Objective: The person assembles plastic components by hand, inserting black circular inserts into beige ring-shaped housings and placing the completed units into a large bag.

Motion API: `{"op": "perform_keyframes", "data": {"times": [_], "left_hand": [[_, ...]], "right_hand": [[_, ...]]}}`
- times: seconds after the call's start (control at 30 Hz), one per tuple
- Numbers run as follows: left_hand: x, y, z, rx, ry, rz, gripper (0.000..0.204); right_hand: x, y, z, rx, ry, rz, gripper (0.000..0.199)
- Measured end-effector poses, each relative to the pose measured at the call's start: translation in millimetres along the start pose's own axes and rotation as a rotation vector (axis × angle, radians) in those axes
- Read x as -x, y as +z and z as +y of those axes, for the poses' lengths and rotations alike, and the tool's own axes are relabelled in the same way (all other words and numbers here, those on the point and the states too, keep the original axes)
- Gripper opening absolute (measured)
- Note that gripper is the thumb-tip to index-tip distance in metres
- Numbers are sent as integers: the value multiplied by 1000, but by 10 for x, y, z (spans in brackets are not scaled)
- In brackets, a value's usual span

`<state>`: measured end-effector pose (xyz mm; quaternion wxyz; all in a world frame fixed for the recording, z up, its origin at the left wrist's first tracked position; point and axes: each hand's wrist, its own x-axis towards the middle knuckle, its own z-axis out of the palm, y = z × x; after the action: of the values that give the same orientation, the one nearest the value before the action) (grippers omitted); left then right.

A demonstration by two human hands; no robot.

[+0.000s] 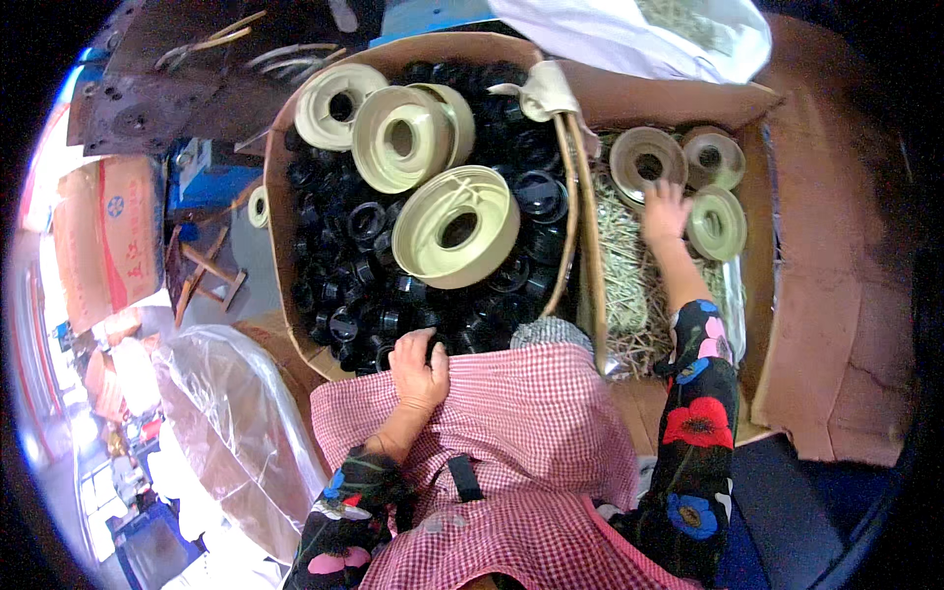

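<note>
Two cardboard boxes sit side by side ahead of the person. The left box (278, 197) is heaped with small black plastic caps (354, 221); three large cream spools (455, 226) lie on top of the heap, toward 12 o'clock from the left hand. The left hand (420, 366) rests at the box's near rim, fingers curled down over the nearest black caps — whether it actually pinches one, I cannot tell. A red-checked apron (521, 433) covers the lap below it.

The right box (759, 226) holds a bed of thin metal pins (629, 285) and three smaller olive spools. The right hand (665, 211) reaches out flat, fingers spread, tips touching the olive spool (648, 157) at its 11 o'clock; a second spool (717, 222) lies just beside at 3 o'clock. Spools lie flat, hubs facing up — the right hand is the nearer to them. A white sack (629, 34) sits beyond at 12 o'clock.
</note>
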<state>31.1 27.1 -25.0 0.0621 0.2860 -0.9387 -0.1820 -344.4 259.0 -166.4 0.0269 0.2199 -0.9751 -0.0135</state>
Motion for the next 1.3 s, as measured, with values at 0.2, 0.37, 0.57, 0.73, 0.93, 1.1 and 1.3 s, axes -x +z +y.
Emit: {"op": "perform_keyframes", "data": {"times": [0.2, 0.37, 0.57, 0.73, 0.93, 1.1, 1.3], "left_hand": [[-13, -9, -2, -10, 6, 7, 28], [2, -7, 16, -11, -17, -24, 28], [-20, -20, 69, 14, -9, -6, 24], [14, 34, -31, -25, 3, 14, 25], [32, 41, -54, -4, 1, 93, 24], [-13, 65, -43, -3, -7, 89, 24], [17, 84, -77, -17, -54, 52, 23]], "right_hand": [[-144, 260, 143, 301, -208, -230, 19], [110, 85, -43, -172, -110, -44, 14], [593, -1043, -244, -1212, 413, 1, 18], [611, -2163, -731, -1161, -247, 374, 13], [-115, -2480, -1609, -709, -583, 449, 11], [-139, -2058, -2169, -527, -888, 338, 15], [8, -1735, -2420, -133, -915, 32, 16]]}}
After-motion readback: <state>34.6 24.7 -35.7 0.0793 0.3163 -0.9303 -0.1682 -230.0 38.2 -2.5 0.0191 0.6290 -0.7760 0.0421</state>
